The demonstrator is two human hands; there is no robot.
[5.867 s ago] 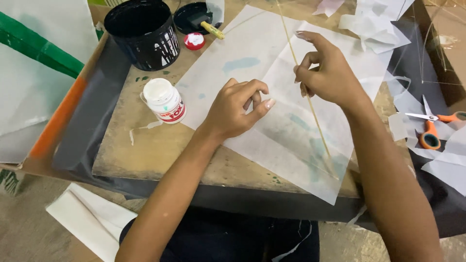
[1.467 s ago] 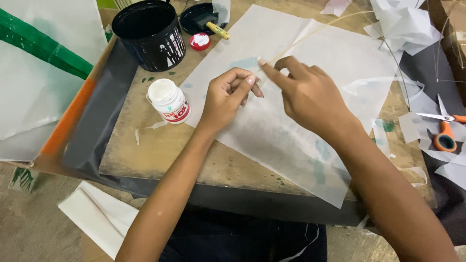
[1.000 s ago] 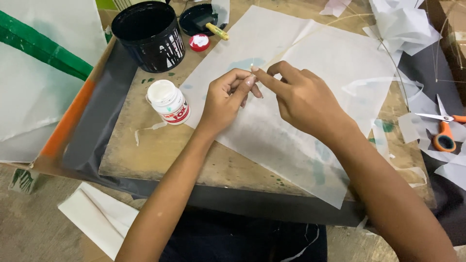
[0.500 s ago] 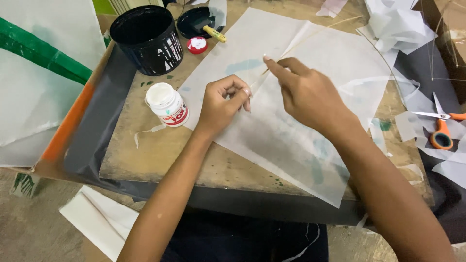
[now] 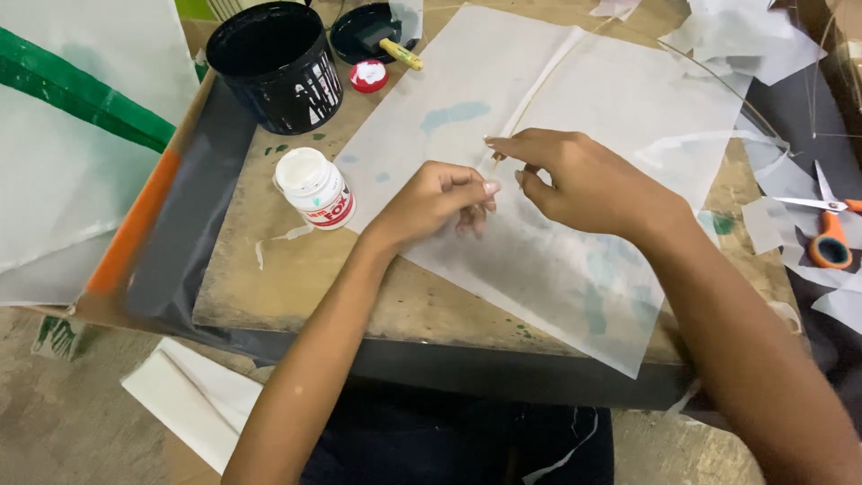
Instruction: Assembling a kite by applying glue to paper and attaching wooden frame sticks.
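A thin, pale stick (image 5: 539, 85) lies across the large sheet of white translucent paper (image 5: 620, 117) spread on the wooden board (image 5: 269, 287); its near end sits under the fingertips at about the sheet's middle, and it runs up and away toward the far edge of the sheet, bowing slightly. The right hand (image 5: 588, 180) pinches that near end between thumb and forefinger, closed on the stick. The left hand (image 5: 435, 198) rests curled on the paper just beside it, fingertips pressing down on the sheet; whether it also grips the stick cannot be told (the fingers hide the contact point). Blue-green smears show on the paper near the hands and toward its near corner. To the left of the left hand, close to the sheet's edge, stands a small white glue pot (image 5: 314, 187) with no cap on. Farther back stand a black bucket (image 5: 274, 63), a red cap (image 5: 368, 76) and a black lid holding a brush with a yellow handle (image 5: 400, 54). Orange-handled scissors (image 5: 826, 238) lie well off to the right among scraps of white paper (image 5: 745, 45). Risks, as judged: the paper looks thin and may crease or tear if the pressing fingers drag; the stick seems springy and could slip from the pinch and shift off its line; the left forearm passes near the open pot, and a knock could tip it onto the sheet.
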